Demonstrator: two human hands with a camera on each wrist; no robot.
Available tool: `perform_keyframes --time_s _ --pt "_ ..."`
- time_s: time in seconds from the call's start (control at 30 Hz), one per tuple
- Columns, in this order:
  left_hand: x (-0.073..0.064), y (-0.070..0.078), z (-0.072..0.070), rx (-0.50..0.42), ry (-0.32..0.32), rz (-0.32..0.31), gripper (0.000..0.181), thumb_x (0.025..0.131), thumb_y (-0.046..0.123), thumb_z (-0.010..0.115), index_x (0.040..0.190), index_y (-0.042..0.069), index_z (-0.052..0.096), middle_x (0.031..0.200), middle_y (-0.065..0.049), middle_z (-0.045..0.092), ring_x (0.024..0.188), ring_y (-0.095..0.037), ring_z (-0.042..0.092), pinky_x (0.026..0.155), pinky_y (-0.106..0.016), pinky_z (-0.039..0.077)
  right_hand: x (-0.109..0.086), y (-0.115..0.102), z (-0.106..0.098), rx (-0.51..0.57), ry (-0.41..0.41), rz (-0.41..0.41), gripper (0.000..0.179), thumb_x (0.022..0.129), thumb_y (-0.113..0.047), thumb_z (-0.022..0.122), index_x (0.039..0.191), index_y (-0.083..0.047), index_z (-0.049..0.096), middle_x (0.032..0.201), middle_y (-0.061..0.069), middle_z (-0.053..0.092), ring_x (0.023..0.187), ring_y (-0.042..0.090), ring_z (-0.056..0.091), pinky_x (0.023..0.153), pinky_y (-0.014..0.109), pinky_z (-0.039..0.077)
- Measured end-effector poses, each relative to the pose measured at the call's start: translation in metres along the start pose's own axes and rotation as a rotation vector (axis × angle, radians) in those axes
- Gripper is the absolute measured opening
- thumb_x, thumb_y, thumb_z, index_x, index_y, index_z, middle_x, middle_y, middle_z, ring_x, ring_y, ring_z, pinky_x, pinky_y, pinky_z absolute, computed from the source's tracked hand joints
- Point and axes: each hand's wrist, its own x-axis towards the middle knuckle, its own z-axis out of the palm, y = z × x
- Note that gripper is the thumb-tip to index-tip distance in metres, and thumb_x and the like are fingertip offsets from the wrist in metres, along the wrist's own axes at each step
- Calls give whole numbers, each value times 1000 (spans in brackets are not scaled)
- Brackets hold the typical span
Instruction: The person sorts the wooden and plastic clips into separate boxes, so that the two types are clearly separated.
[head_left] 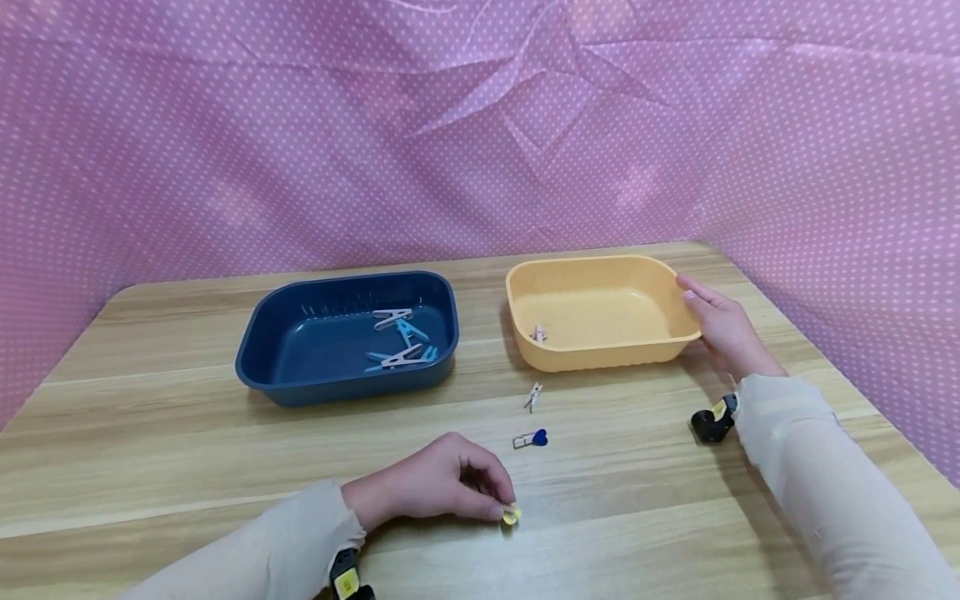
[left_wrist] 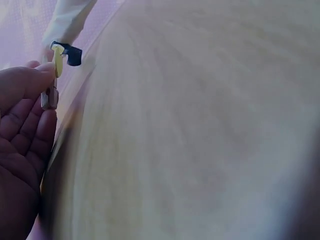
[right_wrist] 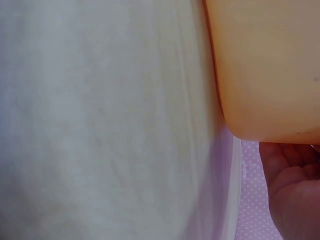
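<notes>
My left hand, low in front over the table, pinches a small wooden clothespin between thumb and fingertips. A yellow decoration shows on it, just past the fingertips. At the right end of a yellow plastic bin, my right hand grips the side near the rim; in the right wrist view its fingers are partly hidden by the bin wall. One small clothespin is inside that bin. Between bin and left hand lie a plain small clothespin and one with a dark blue heart.
To the left stands a dark blue bin holding several white and light blue clothespins. Both bins are on a wood-grain table. A pink polka-dot cloth hangs behind and along the sides.
</notes>
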Motion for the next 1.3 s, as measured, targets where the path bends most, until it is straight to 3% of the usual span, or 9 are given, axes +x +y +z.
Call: perform_keyframes --time_s 0.27,0.63,1.07,1.3 --pt "-3 3 0 -94 78 -8 14 78 8 72 92 8 72 90 -3 69 81 -12 59 77 -23 50 0 0 0 -22 9 15 54 99 -36 35 147 -19 17 155 -1 4 140 27 12 111 34 21" --pt "-2 7 -3 -120 234 -26 17 78 14 73 93 8 70 90 -4 68 79 -17 56 71 -23 48 0 0 1 -7 8 15 55 99 -35 35 147 -17 16 155 0 3 140 26 11 112 34 20" --pt "5 13 -8 -173 436 21 22 79 11 71 99 2 68 94 -7 67 84 -19 58 74 -25 50 1 1 0 -4 3 12 54 99 -34 35 147 -18 17 155 -3 4 141 25 11 112 34 19" --pt "9 20 -8 -177 509 24 22 79 8 71 99 -1 67 96 -8 67 82 -19 58 70 -23 50 3 2 -2 -14 0 9 54 99 -35 34 147 -19 16 155 -1 3 140 26 11 111 34 22"
